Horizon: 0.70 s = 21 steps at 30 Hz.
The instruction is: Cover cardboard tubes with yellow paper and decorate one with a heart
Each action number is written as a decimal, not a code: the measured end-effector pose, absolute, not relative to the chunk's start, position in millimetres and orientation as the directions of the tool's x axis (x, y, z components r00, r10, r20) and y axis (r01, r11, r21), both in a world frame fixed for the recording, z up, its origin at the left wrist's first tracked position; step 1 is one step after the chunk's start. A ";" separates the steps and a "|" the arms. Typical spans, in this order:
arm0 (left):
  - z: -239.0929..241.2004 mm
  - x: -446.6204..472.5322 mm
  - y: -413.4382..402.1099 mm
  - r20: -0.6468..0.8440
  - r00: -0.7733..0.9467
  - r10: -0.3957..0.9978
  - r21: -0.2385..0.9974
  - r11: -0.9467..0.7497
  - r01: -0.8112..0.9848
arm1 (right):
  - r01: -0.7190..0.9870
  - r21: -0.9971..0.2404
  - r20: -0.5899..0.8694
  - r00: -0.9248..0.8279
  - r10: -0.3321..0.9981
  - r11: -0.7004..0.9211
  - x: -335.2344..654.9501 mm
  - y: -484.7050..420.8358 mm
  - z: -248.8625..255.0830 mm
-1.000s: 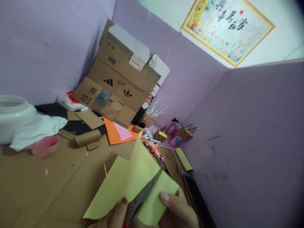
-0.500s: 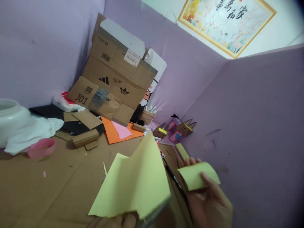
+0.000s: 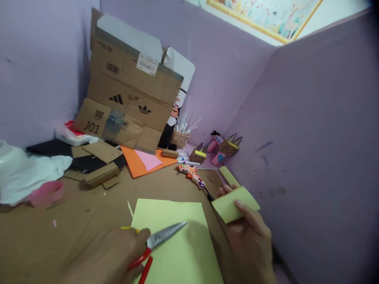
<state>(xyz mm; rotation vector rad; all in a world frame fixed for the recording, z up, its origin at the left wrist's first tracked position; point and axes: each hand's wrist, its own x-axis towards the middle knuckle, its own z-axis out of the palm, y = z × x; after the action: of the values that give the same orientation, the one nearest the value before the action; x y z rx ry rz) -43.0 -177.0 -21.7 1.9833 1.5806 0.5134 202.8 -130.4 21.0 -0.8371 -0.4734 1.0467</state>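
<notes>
My left hand grips a pair of scissors with red on the handles; their blades are together and point right, over a large yellow sheet. That sheet lies on the cardboard-covered tabletop, its near part cut off by the frame. On the right, my right hand pinches a small, slightly curved yellow paper piece, thumb in front and fingers behind. Just beyond those fingers is a yellow strip. A glue gun with a floral pattern lies past the sheet, its black cord running toward my right hand.
A flattened cardboard box leans at the back. Orange paper, cardboard scraps, a pink tape ring and a white cloth lie leftward. Cardboard figures stand by the right purple wall.
The large yellow sheet, raised and bent before, now lies flat. My left hand with the scissors has come into view above it. My right hand has shifted slightly left, keeping the small piece.
</notes>
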 end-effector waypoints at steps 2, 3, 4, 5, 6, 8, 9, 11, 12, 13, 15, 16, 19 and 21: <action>-12.0 -44.2 -160.5 -0.085 0.276 0.957 0.511 -0.196 0.837 | -0.585 -0.786 -0.050 0.381 0.923 0.199 195.1 -126.7 13.2; -7.6 -44.0 -152.3 -0.094 0.290 0.952 0.462 -0.216 0.860 | -0.608 -0.777 -0.060 0.327 0.943 0.162 190.9 -124.3 10.4; -3.8 -43.6 -144.2 -0.094 0.296 0.950 0.420 -0.232 0.877 | -0.635 -0.764 -0.075 0.259 0.963 0.112 186.4 -121.4 8.5; -0.6 -43.3 -136.4 -0.091 0.296 0.951 0.377 -0.243 0.894 | -0.665 -0.746 -0.100 0.174 0.980 0.042 181.7 -118.2 7.4; 1.9 -43.4 -129.1 -0.091 0.298 0.950 0.331 -0.254 0.909 | -0.691 -0.722 -0.129 0.080 0.988 -0.038 176.9 -114.7 7.1; 6.1 -46.0 -116.4 -0.094 0.296 0.951 0.238 -0.268 0.934 | -0.729 -0.660 -0.157 -0.102 0.982 -0.182 167.2 -107.8 8.0; 8.1 -48.6 -111.0 -0.096 0.286 0.953 0.194 -0.264 0.945 | -0.744 -0.628 -0.145 -0.176 0.974 -0.228 162.6 -104.8 8.6; 12.6 -55.6 -102.6 -0.082 0.244 0.966 0.132 -0.232 0.964 | -0.758 -0.583 -0.101 -0.289 0.952 -0.292 154.3 -100.8 9.5; 15.1 -59.0 -99.7 -0.061 0.220 0.974 0.127 -0.211 0.969 | -0.759 -0.571 -0.078 -0.329 0.941 -0.312 150.8 -99.7 9.5; 17.6 -61.6 -97.7 -0.038 0.204 0.978 0.154 -0.196 0.968 | -0.758 -0.564 -0.060 -0.358 0.932 -0.327 147.7 -99.3 9.2; 22.1 -61.6 -96.6 0.008 0.193 0.981 0.339 -0.184 0.923 | -0.761 -0.556 -0.031 -0.382 0.924 -0.334 143.0 -99.6 7.2; 23.5 -58.5 -97.3 0.012 0.199 0.980 0.481 -0.180 0.858 | -0.771 -0.550 -0.018 -0.372 0.928 -0.320 141.2 -99.9 5.6; 20.7 -38.4 -102.1 -0.092 0.298 0.950 0.880 -0.063 0.470 | -0.803 -0.533 -0.002 -0.313 0.950 -0.266 138.3 -100.9 -1.5; 13.1 -23.2 -104.4 -0.145 0.400 0.905 0.981 0.080 0.175 | -0.809 -0.537 0.004 -0.286 0.958 -0.239 137.9 -101.3 -6.5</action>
<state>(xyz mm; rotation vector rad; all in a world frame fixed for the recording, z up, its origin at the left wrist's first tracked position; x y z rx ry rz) -23.2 -104.4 13.1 1.4043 1.0493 0.7329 137.9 -101.3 -6.5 -0.3875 -0.5285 1.8029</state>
